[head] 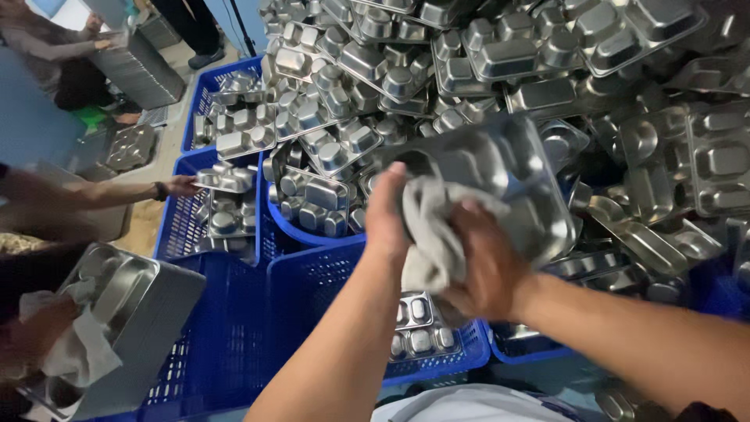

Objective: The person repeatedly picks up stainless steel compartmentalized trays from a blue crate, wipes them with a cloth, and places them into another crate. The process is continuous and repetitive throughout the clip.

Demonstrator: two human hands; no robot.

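Beyond both hands rises a big heap of steel compartment trays (547, 70), spilling over the blue plastic crates (312, 289) that sit below and to the left of the wrists. Farther left of the left hand, other people work: one hand (181, 185) reaches to a tray in a crate, and another person wipes a tray with a cloth (74, 344) over a stack of trays (141, 312). Between the person's own hands, tilted up on edge, is one steel tray (508, 180), its hollows facing the hands. The left hand (387, 215) grips the tray's near left edge, thumb up along the rim. The right hand (484, 266) is clenched on a bunched grey cloth (433, 234), pressing it against the tray's lower left part; motion blur hides the fingertips. To wipe well, I judge the left grip should stay firm on the rim so the tray does not swing, while the cloth is pushed into each hollow and its corners, not only across the flat ridges.
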